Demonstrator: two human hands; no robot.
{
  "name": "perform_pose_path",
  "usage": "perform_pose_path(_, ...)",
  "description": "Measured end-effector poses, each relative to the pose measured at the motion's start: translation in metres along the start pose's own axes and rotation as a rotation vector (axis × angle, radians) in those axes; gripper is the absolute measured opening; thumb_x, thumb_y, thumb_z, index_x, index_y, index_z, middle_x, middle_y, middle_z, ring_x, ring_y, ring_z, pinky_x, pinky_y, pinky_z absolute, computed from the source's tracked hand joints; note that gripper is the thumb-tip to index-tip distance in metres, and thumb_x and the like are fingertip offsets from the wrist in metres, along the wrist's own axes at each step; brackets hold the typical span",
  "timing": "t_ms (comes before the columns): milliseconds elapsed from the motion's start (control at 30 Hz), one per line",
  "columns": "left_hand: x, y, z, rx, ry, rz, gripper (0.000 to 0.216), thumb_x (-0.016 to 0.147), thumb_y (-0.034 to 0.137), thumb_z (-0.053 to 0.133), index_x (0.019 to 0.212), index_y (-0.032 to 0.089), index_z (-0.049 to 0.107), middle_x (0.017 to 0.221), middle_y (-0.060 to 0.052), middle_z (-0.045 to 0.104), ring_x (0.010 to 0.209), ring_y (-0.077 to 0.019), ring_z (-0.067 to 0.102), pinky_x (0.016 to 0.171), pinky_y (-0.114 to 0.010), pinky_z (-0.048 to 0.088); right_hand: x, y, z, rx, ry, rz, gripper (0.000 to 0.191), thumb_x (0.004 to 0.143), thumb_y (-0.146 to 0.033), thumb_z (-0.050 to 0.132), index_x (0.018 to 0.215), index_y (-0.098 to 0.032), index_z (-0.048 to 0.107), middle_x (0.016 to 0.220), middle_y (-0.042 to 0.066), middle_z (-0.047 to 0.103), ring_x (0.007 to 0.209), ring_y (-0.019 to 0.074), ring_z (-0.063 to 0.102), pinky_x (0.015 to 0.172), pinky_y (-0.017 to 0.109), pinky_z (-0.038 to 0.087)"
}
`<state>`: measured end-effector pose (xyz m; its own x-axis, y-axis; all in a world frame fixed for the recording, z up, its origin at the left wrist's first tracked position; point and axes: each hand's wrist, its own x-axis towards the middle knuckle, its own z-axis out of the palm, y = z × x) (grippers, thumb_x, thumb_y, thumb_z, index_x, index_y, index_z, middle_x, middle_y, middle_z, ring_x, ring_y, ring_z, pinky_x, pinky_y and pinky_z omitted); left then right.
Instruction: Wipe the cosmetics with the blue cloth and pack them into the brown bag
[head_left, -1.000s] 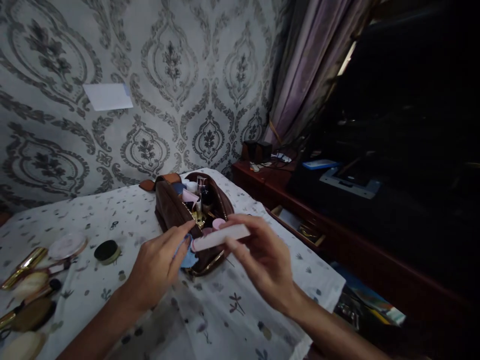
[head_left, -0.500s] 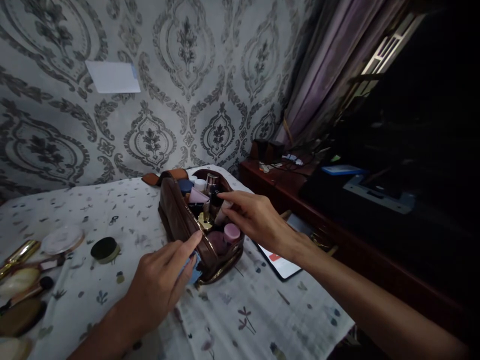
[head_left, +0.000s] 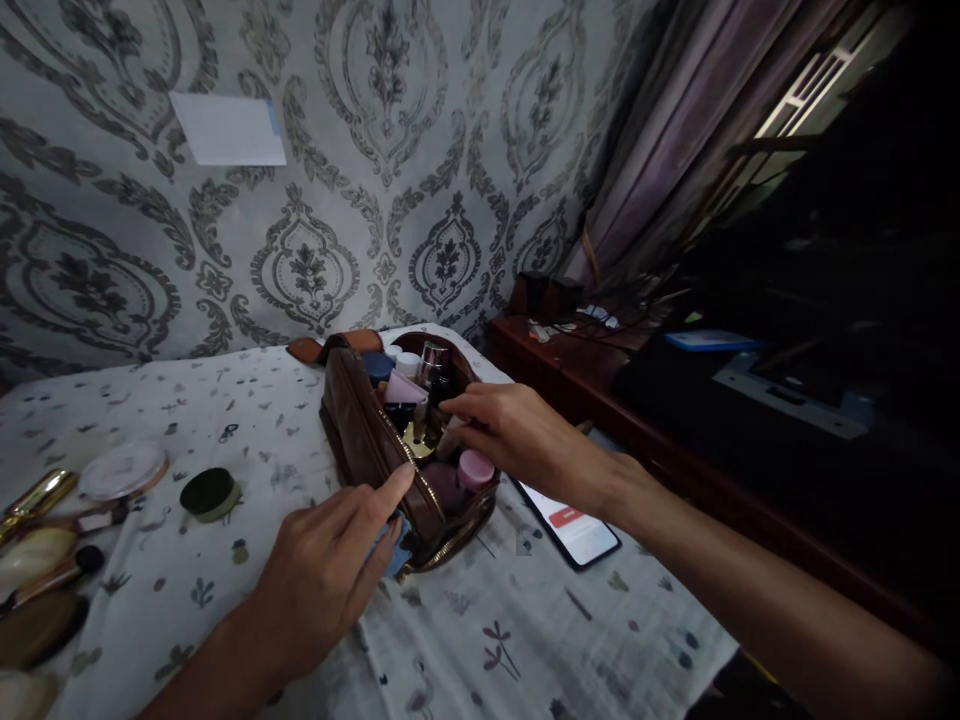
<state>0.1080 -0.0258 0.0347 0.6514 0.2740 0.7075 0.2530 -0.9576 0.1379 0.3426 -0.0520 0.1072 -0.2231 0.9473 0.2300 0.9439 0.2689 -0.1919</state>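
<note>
An unzipped brown makeup bag stands on the patterned cloth, packed with cosmetics. My left hand grips its near corner, the index finger on the gold zip edge and the thumb by a light blue piece of material. Over the bag's right side, my right hand has its fingers closed on a pale tube that is partly hidden among the contents. Around it sit a pink-capped jar, a lilac tube, a silver-capped bottle, a white lid and a blue lid.
To the left lie a dark round compact, a pale round case, a gold tube and makeup brushes. A lit phone rests right of the bag, beside a dark red wooden desk. A patterned wall stands behind.
The view has shifted slightly, so the bag and phone appear a little further right. Both hands keep nearly the same hold, the right one still at the pale tube.
</note>
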Motion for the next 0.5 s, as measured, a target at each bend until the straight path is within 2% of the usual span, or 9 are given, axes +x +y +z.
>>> perform_pose_path(167,0.0000,0.0003,0.0001,-0.001,0.005,0.011,0.039,0.101,0.017,0.043,0.139,0.010,0.047,0.079,-0.005,0.069,0.066,-0.0139,0.068,0.057,-0.023,0.058,0.0042,-0.0037,-0.0009,-0.029,-0.064,0.011,0.025,0.093,-0.010,0.055,0.108,-0.017,0.074,0.100,0.010,0.073,0.090,0.0205,0.069,0.079,0.027,0.048)
perform_pose_path(333,0.0000,0.0001,0.0004,0.001,-0.002,0.004,0.038,0.102,0.018,0.042,0.138,0.010,0.048,0.077,-0.004,0.068,0.065,-0.0137,0.067,0.056,-0.023,0.057,0.0052,-0.0043,-0.0024,-0.068,-0.078,0.022,0.024,0.093,-0.010,0.054,0.101,-0.015,0.075,0.099,0.011,0.073,0.090,0.0211,0.069,0.076,0.026,0.047)
perform_pose_path(500,0.0014,-0.0010,-0.0023,0.040,0.003,0.028,0.039,0.101,0.018,0.043,0.138,0.010,0.050,0.078,-0.004,0.069,0.065,-0.0140,0.068,0.057,-0.023,0.057,0.0038,-0.0027,-0.0030,-0.025,-0.073,-0.004,0.027,0.091,-0.007,0.053,0.108,-0.016,0.073,0.097,0.009,0.072,0.086,0.0191,0.068,0.073,0.025,0.044)
